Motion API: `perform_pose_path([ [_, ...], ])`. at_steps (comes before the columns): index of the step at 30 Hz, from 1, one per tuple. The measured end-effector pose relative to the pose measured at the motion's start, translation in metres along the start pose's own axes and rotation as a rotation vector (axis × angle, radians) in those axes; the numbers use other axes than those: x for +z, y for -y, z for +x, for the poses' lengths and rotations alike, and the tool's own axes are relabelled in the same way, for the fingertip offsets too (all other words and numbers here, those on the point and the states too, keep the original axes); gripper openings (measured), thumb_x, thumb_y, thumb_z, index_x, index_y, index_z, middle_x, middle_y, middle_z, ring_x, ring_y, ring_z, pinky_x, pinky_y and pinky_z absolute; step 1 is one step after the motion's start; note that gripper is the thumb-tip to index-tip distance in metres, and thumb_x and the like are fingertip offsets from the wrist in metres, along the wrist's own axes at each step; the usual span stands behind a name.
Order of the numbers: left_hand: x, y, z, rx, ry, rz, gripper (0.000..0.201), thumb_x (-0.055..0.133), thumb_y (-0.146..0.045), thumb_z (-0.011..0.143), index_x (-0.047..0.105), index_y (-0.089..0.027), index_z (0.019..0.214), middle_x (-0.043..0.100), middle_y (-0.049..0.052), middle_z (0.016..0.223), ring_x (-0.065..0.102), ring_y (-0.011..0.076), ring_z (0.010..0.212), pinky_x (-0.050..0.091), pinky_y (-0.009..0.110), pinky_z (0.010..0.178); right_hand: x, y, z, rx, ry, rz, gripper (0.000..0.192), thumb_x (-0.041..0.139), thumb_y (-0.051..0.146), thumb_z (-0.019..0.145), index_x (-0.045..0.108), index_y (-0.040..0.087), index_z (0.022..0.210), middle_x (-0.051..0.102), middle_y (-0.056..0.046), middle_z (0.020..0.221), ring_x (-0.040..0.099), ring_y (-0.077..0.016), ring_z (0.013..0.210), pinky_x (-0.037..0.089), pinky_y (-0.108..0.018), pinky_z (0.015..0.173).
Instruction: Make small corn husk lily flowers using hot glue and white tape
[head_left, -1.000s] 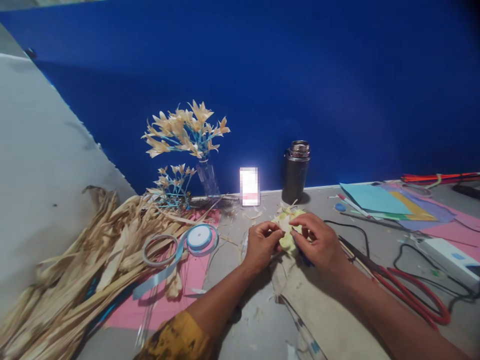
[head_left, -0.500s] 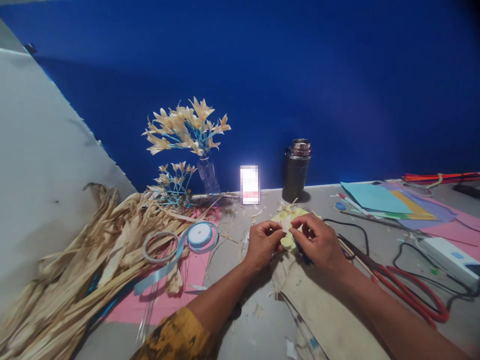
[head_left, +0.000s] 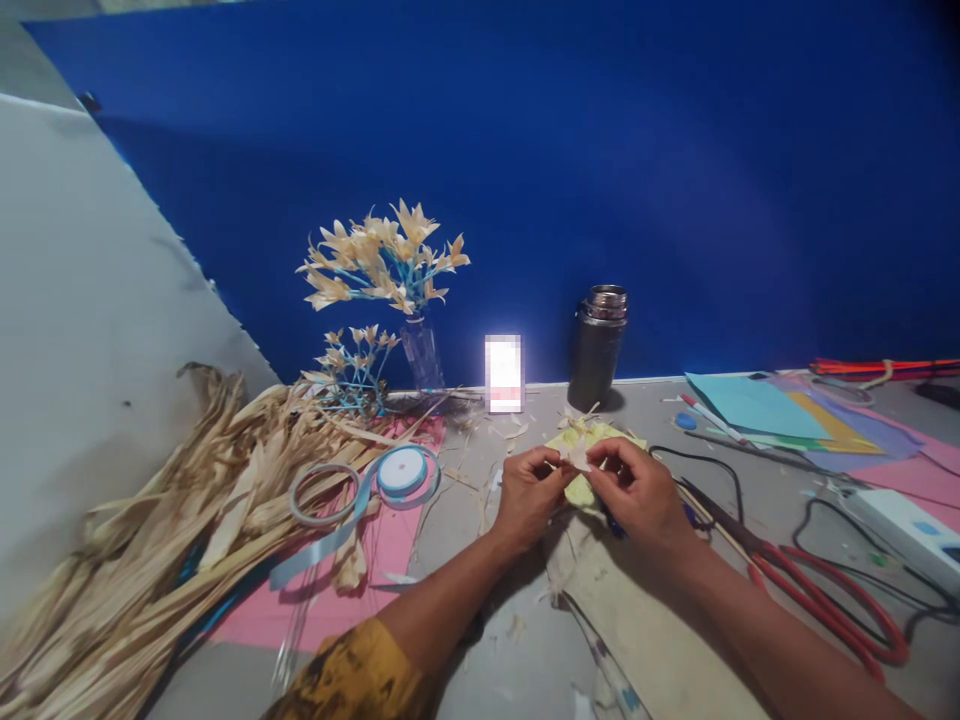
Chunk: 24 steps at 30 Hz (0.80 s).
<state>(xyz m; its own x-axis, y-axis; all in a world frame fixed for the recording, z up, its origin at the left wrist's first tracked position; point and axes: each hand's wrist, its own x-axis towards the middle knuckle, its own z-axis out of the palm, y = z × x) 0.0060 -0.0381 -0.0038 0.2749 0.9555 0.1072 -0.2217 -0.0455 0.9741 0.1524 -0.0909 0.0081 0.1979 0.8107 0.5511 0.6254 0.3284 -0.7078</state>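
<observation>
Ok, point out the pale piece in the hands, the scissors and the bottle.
Pale piece [head_left: 577, 457], head view: its middle.
Scissors [head_left: 766, 552], head view: where red handles begin.
Bottle [head_left: 595, 360], head view: its dark side.

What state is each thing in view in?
Left hand: grip pinched on pale piece
Right hand: grip pinched on same piece
Flask: upright, lid off
Ribbon spool: partly unwound
Scissors: lying down, unheld
Screen: lit, content pixelated
Clear vase: standing, holding flowers
Husks: loosely heaped
Power strip: on/off unclear
</observation>
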Motion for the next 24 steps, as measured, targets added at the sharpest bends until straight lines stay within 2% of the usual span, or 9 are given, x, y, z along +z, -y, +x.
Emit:
perform_pose_path([
  [5,-0.0020,-0.0010,-0.0006,0.001,0.023,0.033,0.029,0.080,-0.039,0.067,0.062,-0.017,0.063,0.051,-0.005,0.052,0.046,0.0091,0.044,0.033,0.022,0.045,-0.0001,0.0001,0.0035,0.022,0.038,0.024,0.013,0.062,0.030,0.085,0.071,0.022,0.082,0.071,-0.002,0.075,0.054,-0.0155,0.056,0.043,-0.029,0.054],
  [10,-0.0052,0.0004,-0.0010,0.110,0.006,0.171,0.022,0.075,-0.032,0.072,0.062,-0.018,0.060,0.049,-0.005,0.053,0.045,0.0104,0.050,0.032,0.023,0.050,-0.0005,-0.0026,0.0045,-0.020,0.070,0.028,0.012,0.063,0.029,0.087,0.070,0.023,0.080,0.072,-0.002,0.078,0.059,-0.0174,0.062,0.044,-0.030,0.059],
  [16,-0.0046,-0.0033,-0.0042,0.272,-0.026,0.304,0.020,0.071,-0.024,0.074,0.063,-0.019,0.056,0.054,-0.002,0.058,0.048,0.0134,0.059,0.036,0.025,0.060,0.0016,-0.0037,0.0010,-0.078,0.093,0.016,0.013,0.061,0.025,0.091,0.066,0.022,0.080,0.068,-0.002,0.077,0.061,-0.0180,0.068,0.044,-0.029,0.063],
  [21,-0.0043,-0.0055,-0.0057,0.319,-0.028,0.308,0.020,0.067,-0.019,0.075,0.063,-0.020,0.056,0.054,-0.002,0.057,0.049,0.0144,0.060,0.039,0.026,0.063,0.0046,-0.0045,-0.0012,-0.120,0.063,0.020,0.014,0.059,0.023,0.093,0.064,0.022,0.080,0.067,-0.002,0.078,0.062,-0.0185,0.071,0.045,-0.030,0.066],
  [24,-0.0055,-0.0073,-0.0059,0.344,-0.004,0.313,0.018,0.066,-0.018,0.077,0.066,-0.021,0.059,0.060,0.000,0.061,0.053,0.0157,0.063,0.040,0.026,0.065,0.0055,-0.0052,-0.0020,-0.140,0.054,0.031,0.014,0.057,0.022,0.094,0.065,0.022,0.083,0.069,-0.003,0.080,0.065,-0.0194,0.076,0.047,-0.030,0.070],
])
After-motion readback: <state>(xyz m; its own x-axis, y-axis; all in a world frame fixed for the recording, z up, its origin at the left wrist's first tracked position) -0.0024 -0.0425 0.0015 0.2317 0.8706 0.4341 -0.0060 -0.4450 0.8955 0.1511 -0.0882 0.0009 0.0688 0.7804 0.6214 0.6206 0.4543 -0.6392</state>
